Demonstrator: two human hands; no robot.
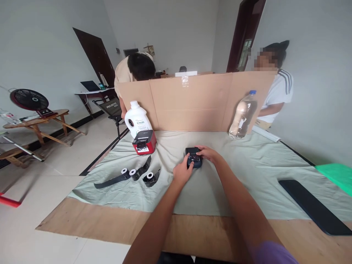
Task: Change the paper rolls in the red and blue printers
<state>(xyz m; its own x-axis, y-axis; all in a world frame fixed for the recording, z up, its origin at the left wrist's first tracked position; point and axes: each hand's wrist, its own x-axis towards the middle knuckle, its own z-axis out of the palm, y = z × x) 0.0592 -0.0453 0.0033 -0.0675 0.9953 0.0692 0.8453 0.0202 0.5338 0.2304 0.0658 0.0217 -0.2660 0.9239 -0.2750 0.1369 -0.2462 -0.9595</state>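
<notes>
A small dark blue portable printer (196,164) with a glossy black piece across its top rests on the cloth in the middle of the table. My left hand (182,169) grips its near left side, the fingertips lying on the top. From the right, my right hand (211,154) holds the far right edge, thumb on the glossy piece. To the left lie three black paper rolls with white cores: one roll (125,173) with a long unrolled strip, a second roll (133,173), and a third roll (150,176). Behind them stands a red and black printer (145,143).
A white jug (137,117) stands behind the red printer, a clear bottle (243,117) at the back right. Behind them rises a cardboard screen (192,102), with people beyond. A dark flat slab (313,205) and green plastic (335,176) lie on the right.
</notes>
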